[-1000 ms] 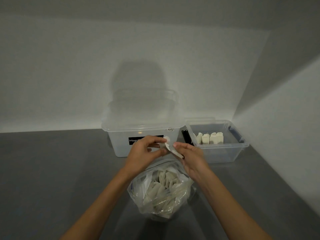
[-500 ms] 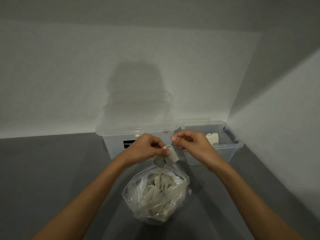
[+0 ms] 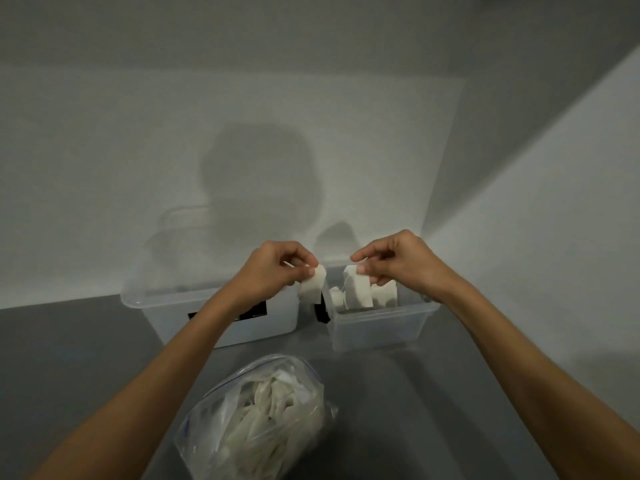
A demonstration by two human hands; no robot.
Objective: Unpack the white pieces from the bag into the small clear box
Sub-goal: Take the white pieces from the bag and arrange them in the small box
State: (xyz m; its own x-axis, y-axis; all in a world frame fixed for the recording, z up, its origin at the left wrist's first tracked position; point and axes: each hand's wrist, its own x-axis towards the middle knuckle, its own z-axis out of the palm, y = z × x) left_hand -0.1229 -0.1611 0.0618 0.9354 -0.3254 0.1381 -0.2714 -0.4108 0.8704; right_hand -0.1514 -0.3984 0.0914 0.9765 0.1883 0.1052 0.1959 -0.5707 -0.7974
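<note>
White pieces (image 3: 358,292): right hand (image 3: 398,265) pinches one over the small clear box (image 3: 377,327); left hand (image 3: 273,271) pinches another beside it. Dropped there, it would likely miss

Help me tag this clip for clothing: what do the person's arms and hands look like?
The left hand and right hand are bare: no gloves, rings or watch visible. Both forearms are uncovered to the frame edge, no sleeves showing.

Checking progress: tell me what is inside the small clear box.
White pieces stand in a row inside the small clear box. The right hand and its pinched piece cover part of the row; count unclear.
</note>
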